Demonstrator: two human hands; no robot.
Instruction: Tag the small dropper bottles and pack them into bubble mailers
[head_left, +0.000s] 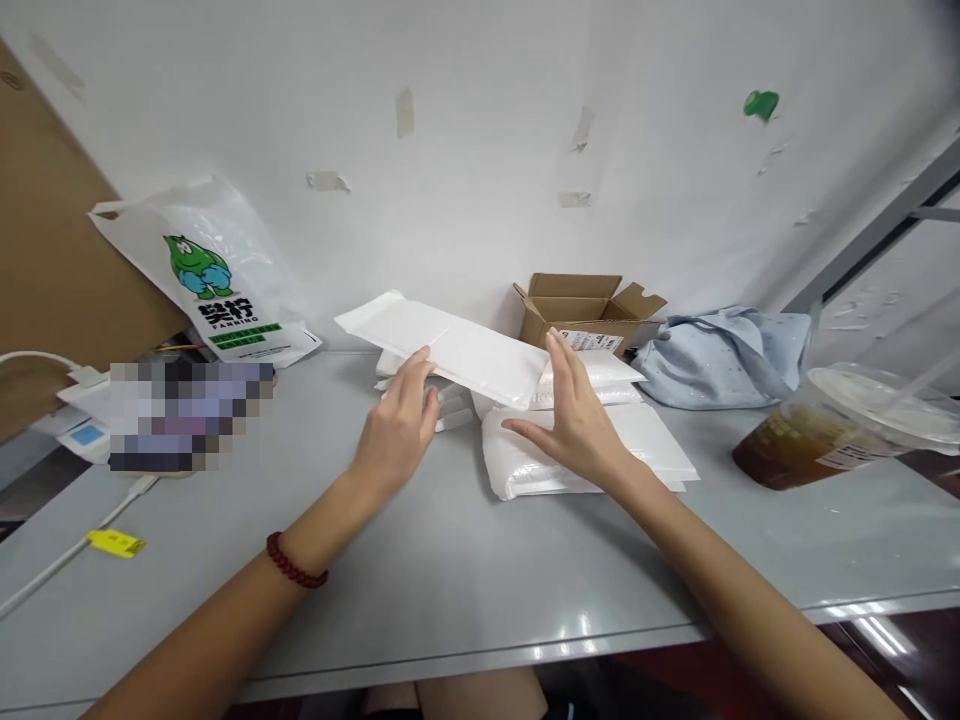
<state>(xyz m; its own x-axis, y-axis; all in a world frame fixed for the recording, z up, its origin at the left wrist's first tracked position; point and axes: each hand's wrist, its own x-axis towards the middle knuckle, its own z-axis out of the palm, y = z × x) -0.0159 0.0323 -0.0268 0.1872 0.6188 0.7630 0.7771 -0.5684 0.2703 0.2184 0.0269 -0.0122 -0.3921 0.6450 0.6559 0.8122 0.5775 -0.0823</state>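
Note:
A long, flat white mailer [465, 345] slants down to the right above the stacked mailers. The fingers of my left hand [397, 425] lap over its near edge, with the thumb just below, seemingly gripping it. My right hand [581, 420] is open by its right end, fingers stretched and thumb spread apart. Below that hand lies a pile of puffy white bubble mailers [622, 450]. More white packets [387, 365] sit under the slanted mailer's left part. Some small pale, rounded pieces [453, 408] show between the piles; I cannot make out what they are.
Behind the pile stands an open cardboard box [574, 300]. To the right are a light blue cloth bag [720, 355] and a tilted-looking drink cup [802, 435]. At left are a white plastic bag [217, 280], a blurred-out device [191, 415] and a white cable [56, 570] on the grey table [420, 590].

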